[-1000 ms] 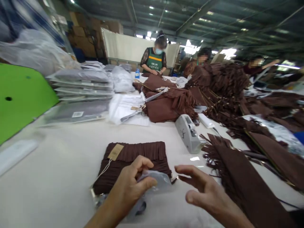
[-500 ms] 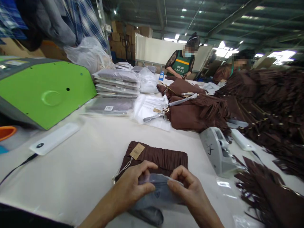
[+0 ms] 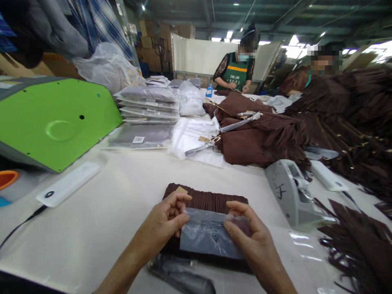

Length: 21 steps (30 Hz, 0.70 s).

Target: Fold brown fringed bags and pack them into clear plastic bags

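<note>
"Plastic sleeve: where is it?"
"Over the brown fringed bag, which lies on the tabletop."
"And the fingers?"
"On the left hand, pinching the sleeve's upper left corner; on the right hand, pinching its right side."

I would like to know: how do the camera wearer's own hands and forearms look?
The left hand and right hand are bare, without gloves. The left forearm and right forearm show no sleeve, watch or bracelet; no ring is visible.
</note>
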Each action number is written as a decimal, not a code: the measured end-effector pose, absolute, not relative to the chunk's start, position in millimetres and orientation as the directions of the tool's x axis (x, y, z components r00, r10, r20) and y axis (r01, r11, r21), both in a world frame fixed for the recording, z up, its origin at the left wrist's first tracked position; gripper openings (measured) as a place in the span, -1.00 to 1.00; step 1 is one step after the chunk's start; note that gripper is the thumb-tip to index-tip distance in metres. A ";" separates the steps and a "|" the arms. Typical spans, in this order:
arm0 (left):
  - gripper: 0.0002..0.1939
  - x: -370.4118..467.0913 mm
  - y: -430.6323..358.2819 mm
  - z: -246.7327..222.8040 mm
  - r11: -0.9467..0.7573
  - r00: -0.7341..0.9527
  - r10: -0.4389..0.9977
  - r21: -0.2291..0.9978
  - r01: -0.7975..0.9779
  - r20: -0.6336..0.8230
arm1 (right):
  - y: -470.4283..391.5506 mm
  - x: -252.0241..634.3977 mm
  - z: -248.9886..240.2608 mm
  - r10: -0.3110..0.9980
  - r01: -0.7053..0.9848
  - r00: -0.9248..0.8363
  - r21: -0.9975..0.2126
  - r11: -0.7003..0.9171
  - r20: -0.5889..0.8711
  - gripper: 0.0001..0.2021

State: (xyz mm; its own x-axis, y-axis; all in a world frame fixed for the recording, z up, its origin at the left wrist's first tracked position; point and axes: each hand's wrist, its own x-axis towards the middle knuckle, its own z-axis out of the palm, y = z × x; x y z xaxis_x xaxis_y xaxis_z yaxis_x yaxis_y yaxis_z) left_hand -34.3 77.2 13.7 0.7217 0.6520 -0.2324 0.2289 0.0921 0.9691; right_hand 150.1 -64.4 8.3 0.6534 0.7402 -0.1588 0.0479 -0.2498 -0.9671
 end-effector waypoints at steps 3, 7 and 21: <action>-0.66 -28.5 85.4 13.0 -0.130 0.700 0.697 0.932 0.338 -0.156 | -60.8 155.7 1.7 0.748 0.036 0.640 -0.966 -0.257 -0.175 -0.57; -0.62 -24.5 95.0 6.0 -0.346 0.707 0.700 0.819 0.457 -0.099 | -60.1 164.6 -13.0 0.767 0.250 0.635 -0.915 -0.317 -0.092 -0.65; -0.63 -15.5 79.6 -2.0 -0.332 0.642 0.766 0.841 0.428 -0.024 | -55.2 183.0 -39.8 0.884 0.849 0.386 -0.476 -0.229 0.264 -0.70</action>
